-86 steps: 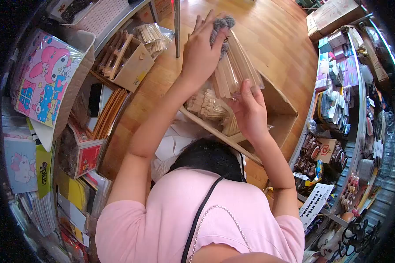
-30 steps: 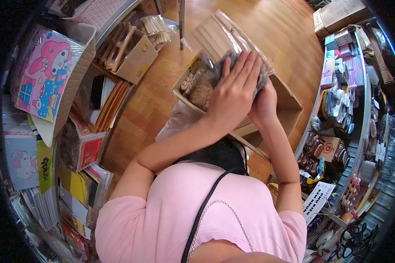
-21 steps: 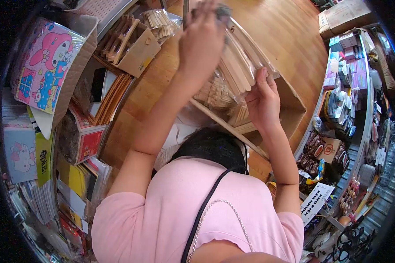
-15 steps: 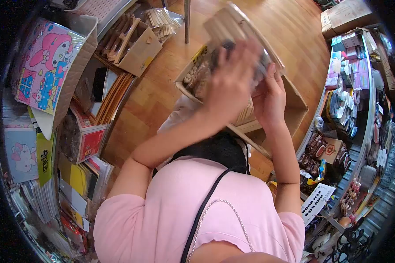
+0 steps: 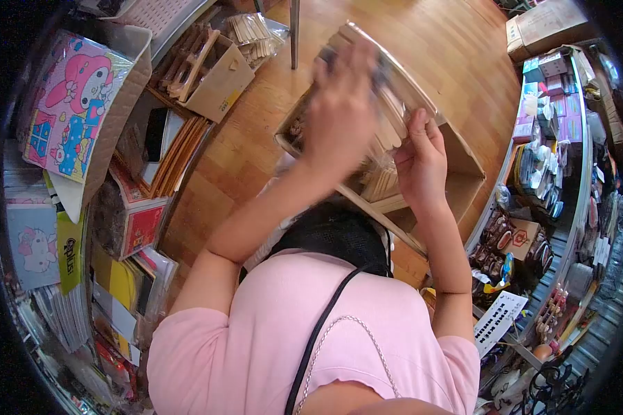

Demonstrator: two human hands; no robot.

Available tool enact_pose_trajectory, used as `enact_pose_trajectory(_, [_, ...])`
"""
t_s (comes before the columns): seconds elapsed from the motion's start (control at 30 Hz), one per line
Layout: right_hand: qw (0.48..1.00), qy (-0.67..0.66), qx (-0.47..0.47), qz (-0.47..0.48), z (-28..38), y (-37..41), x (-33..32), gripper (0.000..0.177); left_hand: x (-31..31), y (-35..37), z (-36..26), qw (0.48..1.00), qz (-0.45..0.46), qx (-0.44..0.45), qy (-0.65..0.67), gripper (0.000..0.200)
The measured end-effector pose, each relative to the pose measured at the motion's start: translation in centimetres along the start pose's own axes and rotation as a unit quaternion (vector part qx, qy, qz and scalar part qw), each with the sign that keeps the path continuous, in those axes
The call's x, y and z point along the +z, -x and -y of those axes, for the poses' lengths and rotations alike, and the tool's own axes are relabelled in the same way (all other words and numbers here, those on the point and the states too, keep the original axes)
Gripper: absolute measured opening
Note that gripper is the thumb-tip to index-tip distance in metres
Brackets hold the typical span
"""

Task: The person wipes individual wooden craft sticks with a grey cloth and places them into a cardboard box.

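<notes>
A clear plastic pack of flat wooden sticks (image 5: pixel 389 114) is raised at a slant over an open cardboard box (image 5: pixel 467 162). My right hand (image 5: pixel 423 149) pinches the pack's lower right end between thumb and fingers. Over the upper left part of the pack lies my left hand (image 5: pixel 342 114), its fingers smeared by motion. Something dark shows beside those fingers, too blurred to name. More wooden sticks (image 5: pixel 381 181) lie inside the box, partly hidden by my hands and the pack.
On the left, shelves hold a pink cartoon picture pack (image 5: pixel 83 83), wooden frames (image 5: pixel 180 155) and a carton of wooden pieces (image 5: pixel 221 79). To the right stands a shelf of small packaged goods (image 5: pixel 547 131). A closed carton (image 5: pixel 543 28) sits at the upper right.
My left hand has moved up and to the left across the pack. The pack has shifted slightly down and left, while my right hand stays near its lower end.
</notes>
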State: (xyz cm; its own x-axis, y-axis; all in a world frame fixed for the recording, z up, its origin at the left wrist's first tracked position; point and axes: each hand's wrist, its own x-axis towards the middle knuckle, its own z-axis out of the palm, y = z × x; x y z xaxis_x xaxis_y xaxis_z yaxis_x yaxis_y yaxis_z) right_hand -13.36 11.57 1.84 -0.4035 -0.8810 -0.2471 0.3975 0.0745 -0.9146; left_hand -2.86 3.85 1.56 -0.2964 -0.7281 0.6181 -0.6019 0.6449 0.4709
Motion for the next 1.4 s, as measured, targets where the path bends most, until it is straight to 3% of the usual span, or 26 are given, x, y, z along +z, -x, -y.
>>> enact_pose_trajectory(0.07, [0.998, -0.039, 0.019, -0.034, 0.6, 0.3, 1.8, 0.027, 0.1, 2.0, -2.3, 0.995, 0.043, 0.093, 0.011, 0.049])
enact_pose_trajectory(0.1, [0.994, -0.079, 0.035, -0.067, 0.8, 0.4, 2.3, 0.029, 0.1, 1.7, -2.4, 0.995, 0.042, 0.091, 0.012, 0.049])
enact_pose_trajectory(0.13, [0.999, -0.043, 0.019, 0.019, -0.3, -0.1, 0.2, 0.037, 0.1, 1.2, -2.3, 0.995, 0.033, 0.093, 0.035, 0.047])
enact_pose_trajectory(0.23, [0.996, 0.021, 0.038, 0.08, -0.9, -0.1, -0.4, 0.038, 0.6, -1.9, -0.5, 0.995, 0.001, 0.092, 0.046, 0.041])
enact_pose_trajectory(0.27, [0.996, 0.076, 0.028, 0.02, 0.0, 0.9, 1.2, 0.033, 0.8, -3.4, 0.7, 0.999, 0.003, 0.032, 0.04, 0.04])
enact_pose_trajectory(0.3, [0.997, 0.076, 0.027, 0.021, -0.2, 0.8, 1.0, 0.033, 0.8, -4.3, 1.7, 0.999, 0.004, -0.028, 0.035, 0.038])
enact_pose_trajectory(0.43, [0.997, 0.054, -0.007, 0.051, 0.0, 0.2, -0.4, 0.03, 0.7, -3.6, 4.3, 0.993, 0.039, -0.094, 0.056, 0.042])
enact_pose_trajectory(0.5, [0.998, 0.04, 0.003, 0.039, 0.1, -0.3, -1.1, 0.03, 0.6, -0.5, 2.0, 0.999, 0.016, -0.007, 0.038, 0.043])
enact_pose_trajectory(0.57, [0.974, -0.129, 0.039, 0.182, -0.1, -1.2, -2.3, 0.031, 0.2, 2.0, -1.2, 0.995, 0.051, 0.036, 0.082, 0.048])
enact_pose_trajectory(0.6, [0.998, -0.057, 0.02, 0.024, 0.0, -0.4, 0.2, 0.044, 0.1, 2.7, -2.3, 0.994, 0.052, 0.034, 0.085, 0.048])
enact_pose_trajectory(0.63, [0.998, -0.054, 0.021, 0.023, 0.1, -0.1, 0.4, 0.044, 0.0, 3.1, -3.2, 0.993, 0.049, 0.054, 0.098, 0.051])
enact_pose_trajectory(0.7, [0.981, -0.175, 0.011, 0.087, 0.4, 0.3, 0.6, 0.05, 0.1, 2.8, -3.6, 0.99, 0.042, 0.07, 0.111, 0.055])
enact_pose_trajectory(0.73, [0.986, -0.168, 0.004, 0.022, 0.4, 0.2, 1.2, 0.053, 0.4, 2.0, -3.2, 0.99, 0.038, 0.092, 0.099, 0.056])
enact_pose_trajectory(0.83, [0.988, -0.131, -0.023, 0.077, 0.3, 0.2, 0.9, 0.053, 0.1, -0.9, -1.5, 0.99, 0.027, 0.129, 0.056, 0.051])
enact_pose_trajectory(0.9, [0.99, -0.114, -0.02, 0.075, 0.2, 0.6, 1.1, 0.053, 0.3, -2.8, 0.1, 0.996, -0.044, 0.076, -0.001, 0.042])
enact_pose_trajectory(0.93, [0.993, -0.095, -0.016, 0.073, 0.1, 1.0, 1.2, 0.053, 0.5, -3.2, 1.0, 0.996, -0.044, 0.078, 0.001, 0.042])
enact_pose_trajectory(1.0, [0.996, -0.063, 0.001, 0.066, 0.2, 1.5, 1.2, 0.053, 1.1, -3.4, 2.3, 0.996, -0.012, -0.028, 0.086, 0.043])
enact_pose_trajectory(1.03, [0.996, -0.062, -0.001, 0.065, 0.2, 1.2, 0.8, 0.053, 1.0, -2.7, 1.5, 0.996, -0.012, -0.026, 0.088, 0.043])
enact_pose_trajectory(1.1, [0.993, -0.079, 0.014, 0.082, 0.0, 0.2, -0.2, 0.054, 0.4, 0.0, -1.6, 0.993, 0.047, -0.016, 0.11, 0.044])
enact_pose_trajectory(1.13, [0.992, -0.112, -0.03, 0.056, 0.2, 0.0, 0.7, 0.053, 0.6, 1.1, -2.5, 0.992, 0.05, -0.014, 0.112, 0.044])
enact_pose_trajectory(1.2, [0.987, -0.156, -0.017, 0.04, 0.4, 0.1, 1.0, 0.052, 1.2, 2.6, -3.8, 0.989, 0.034, 0.077, 0.123, 0.048])
enact_pose_trajectory(1.3, [0.984, -0.176, -0.027, -0.007, 0.3, -0.1, 0.7, 0.05, 1.3, 0.7, -2.5, 0.988, 0.026, 0.103, 0.113, 0.052])
enact_pose_trajectory(1.33, [0.988, -0.15, -0.011, 0.043, -0.4, -0.4, -0.2, 0.051, 0.9, -0.4, -2.0, 0.992, 0.011, 0.12, 0.035, 0.045])
enact_pose_trajectory(1.37, [0.988, -0.124, 0.004, 0.091, -0.4, -0.3, -0.3, 0.052, 0.2, -1.5, -1.4, 0.997, 0.046, 0.048, 0.046, 0.043])
enact_pose_trajectory(1.4, [0.994, -0.091, 0.013, 0.065, -0.3, 0.2, 0.2, 0.053, -0.3, -2.6, -0.7, 0.994, 0.084, -0.019, 0.061, 0.042])
